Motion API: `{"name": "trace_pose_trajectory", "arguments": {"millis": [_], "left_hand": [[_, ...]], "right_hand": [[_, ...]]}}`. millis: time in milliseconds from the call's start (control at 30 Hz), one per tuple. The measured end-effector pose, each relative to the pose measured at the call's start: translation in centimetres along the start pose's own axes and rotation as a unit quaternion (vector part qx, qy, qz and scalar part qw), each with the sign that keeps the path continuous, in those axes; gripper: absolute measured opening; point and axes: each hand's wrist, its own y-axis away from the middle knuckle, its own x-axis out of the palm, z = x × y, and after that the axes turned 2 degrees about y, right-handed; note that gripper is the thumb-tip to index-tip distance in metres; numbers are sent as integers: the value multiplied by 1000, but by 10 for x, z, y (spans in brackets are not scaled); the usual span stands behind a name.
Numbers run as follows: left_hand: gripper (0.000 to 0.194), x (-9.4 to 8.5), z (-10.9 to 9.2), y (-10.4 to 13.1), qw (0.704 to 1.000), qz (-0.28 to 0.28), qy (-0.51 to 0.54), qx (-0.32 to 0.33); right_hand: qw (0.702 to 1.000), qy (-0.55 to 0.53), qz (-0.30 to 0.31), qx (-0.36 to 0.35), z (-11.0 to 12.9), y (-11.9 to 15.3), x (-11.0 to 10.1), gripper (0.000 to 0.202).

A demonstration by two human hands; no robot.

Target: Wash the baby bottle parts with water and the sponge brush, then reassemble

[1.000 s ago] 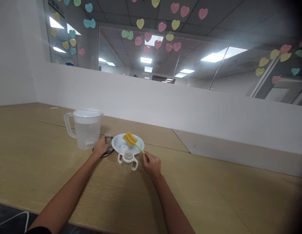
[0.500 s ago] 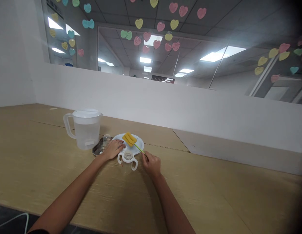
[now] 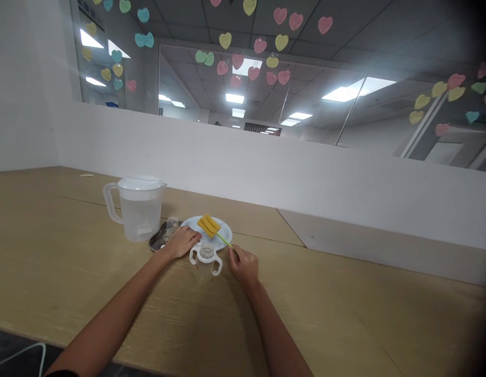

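Observation:
My right hand (image 3: 244, 266) is closed on the green handle of a brush with a yellow sponge head (image 3: 208, 225). The sponge is over a white plate (image 3: 226, 230). My left hand (image 3: 182, 242) lies palm down by the plate's left edge, its fingertips over the rim; what lies beneath it is hidden. Between my hands stands a clear bottle (image 3: 205, 264) with a white two-handled ring round its neck and an open top. Left of my left hand, a small clear cup (image 3: 172, 225) rests on a dark metal tray (image 3: 153, 242).
A lidded clear pitcher (image 3: 141, 214) with water stands left of the tray. Farther back at the left lies a small flat pale piece (image 3: 86, 175). A white wall (image 3: 243, 162) rises along the table's far edge, below glass with heart-shaped notes.
My left hand's fingers look slightly closer together. My right hand and the sponge brush hold nearly the same place.

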Motion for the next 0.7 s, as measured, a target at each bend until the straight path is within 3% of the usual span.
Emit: {"name": "trace_pose_trajectory", "arguments": {"millis": [100,200,300,367,433,533,633,700], "left_hand": [[36,-3,-3,0,1000,24,5,0],[32,-3,-2,0,999,8,28,-18],[32,-1,0,-2,995,-29,87,-31],[33,0,1,-4,984,-84,152,-51],[36,0,2,-7,954,-159,234,-97],[42,0,5,-13,881,-247,363,-177],[47,1,4,-17,800,-273,486,-222],[51,1,0,-18,762,-271,539,-236]], "right_hand": [[1000,-3,-5,-1,0,-1,-1,34],[1000,-4,-8,-3,0,-1,-1,33],[1000,-1,-15,0,0,-1,0,32],[1000,1,-18,2,0,-1,0,32],[1000,4,-16,3,0,-1,0,32],[1000,1,-11,1,0,0,0,31],[1000,-14,-6,-15,0,0,0,30],[999,-23,0,-29,0,0,0,30]]}}
